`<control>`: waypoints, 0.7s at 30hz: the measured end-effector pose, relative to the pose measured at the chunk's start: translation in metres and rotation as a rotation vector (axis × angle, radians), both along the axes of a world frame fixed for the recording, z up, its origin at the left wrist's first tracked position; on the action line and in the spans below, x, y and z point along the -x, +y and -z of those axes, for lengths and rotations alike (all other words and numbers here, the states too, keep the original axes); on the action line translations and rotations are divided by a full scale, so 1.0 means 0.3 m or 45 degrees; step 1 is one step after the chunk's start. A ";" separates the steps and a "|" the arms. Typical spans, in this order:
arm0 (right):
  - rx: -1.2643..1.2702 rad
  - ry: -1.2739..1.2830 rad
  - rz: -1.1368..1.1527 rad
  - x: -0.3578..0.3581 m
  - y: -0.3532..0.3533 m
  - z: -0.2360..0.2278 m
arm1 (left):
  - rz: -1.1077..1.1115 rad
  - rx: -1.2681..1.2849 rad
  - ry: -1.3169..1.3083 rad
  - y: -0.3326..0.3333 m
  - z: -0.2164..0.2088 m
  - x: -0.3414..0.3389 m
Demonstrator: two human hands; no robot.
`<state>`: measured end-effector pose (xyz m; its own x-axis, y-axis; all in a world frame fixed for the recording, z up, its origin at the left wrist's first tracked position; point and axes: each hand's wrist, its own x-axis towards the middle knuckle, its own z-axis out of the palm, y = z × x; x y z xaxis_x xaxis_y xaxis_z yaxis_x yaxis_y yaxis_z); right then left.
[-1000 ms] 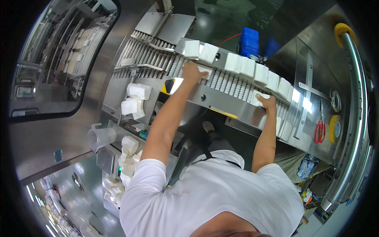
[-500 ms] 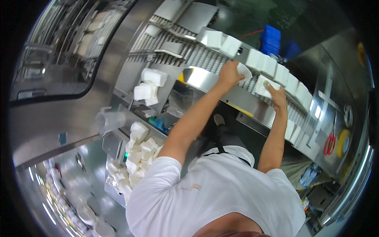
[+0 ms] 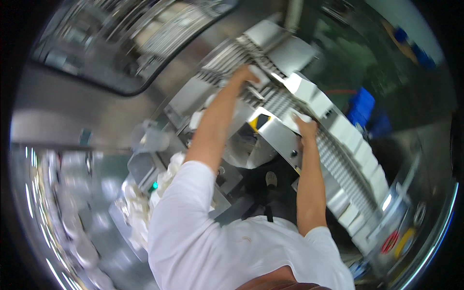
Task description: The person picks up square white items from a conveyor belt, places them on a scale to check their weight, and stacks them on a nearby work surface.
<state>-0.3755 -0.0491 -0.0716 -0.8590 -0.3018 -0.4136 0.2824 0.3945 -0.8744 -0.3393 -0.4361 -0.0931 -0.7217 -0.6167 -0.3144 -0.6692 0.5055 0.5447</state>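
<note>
At the slatted far end of the metal conveyor (image 3: 333,162), my left hand (image 3: 243,76) is closed on a small white stack of folded sheets (image 3: 259,77), its outline smeared by motion. My right hand (image 3: 307,129) grips another white stack (image 3: 290,117) over the conveyor's near edge, thumb on top and the other fingers mostly hidden. A row of similar white stacks (image 3: 345,126) stands along the conveyor's far side.
Flat steel plates (image 3: 292,52) lie beyond my left hand. Blue bins (image 3: 360,106) stand behind the conveyor. A clear plastic jug (image 3: 150,137) and a heap of white pieces (image 3: 137,208) are at my left. Red-handled scissors (image 3: 389,241) and yellow tape (image 3: 405,243) lie at the right.
Both hands have moved left along the conveyor with their white stacks, the left hand farther, onto the slatted end. The whole view has turned and shifted.
</note>
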 end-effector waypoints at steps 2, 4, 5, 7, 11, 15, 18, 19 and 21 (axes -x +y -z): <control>-0.280 0.164 -0.018 0.091 0.121 0.200 | 0.186 0.086 -0.031 0.299 0.044 0.216; -0.148 -0.197 -0.011 0.090 0.206 0.163 | 0.240 0.149 -0.140 0.522 0.063 0.300; -0.103 -0.362 -0.065 0.078 0.206 0.122 | 0.197 0.126 -0.184 0.568 0.087 0.290; -0.457 -0.002 0.142 0.096 0.307 0.144 | 0.228 0.020 -0.156 0.731 0.093 0.344; -0.495 0.160 -0.042 0.209 0.398 0.205 | 0.325 0.072 0.190 1.017 -0.042 0.257; -0.395 0.683 -0.272 0.045 0.292 0.003 | 0.134 0.138 0.917 0.963 -0.251 -0.198; -0.569 1.121 -0.220 0.002 0.160 -0.087 | -0.198 0.048 1.245 0.895 -0.472 -0.815; -0.437 1.155 -0.341 -0.154 0.035 -0.213 | -0.445 -0.015 1.297 0.887 -0.546 -1.089; -0.051 0.938 -0.634 -0.451 -0.173 -0.385 | -0.828 -0.080 1.209 0.861 -0.618 -1.562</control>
<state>-0.2402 -0.1010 0.0438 -0.6839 -0.7086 0.1735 -0.5587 0.3558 -0.7491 0.1294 -0.1777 0.0923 -0.2355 -0.9615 0.1420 -0.0999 0.1692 0.9805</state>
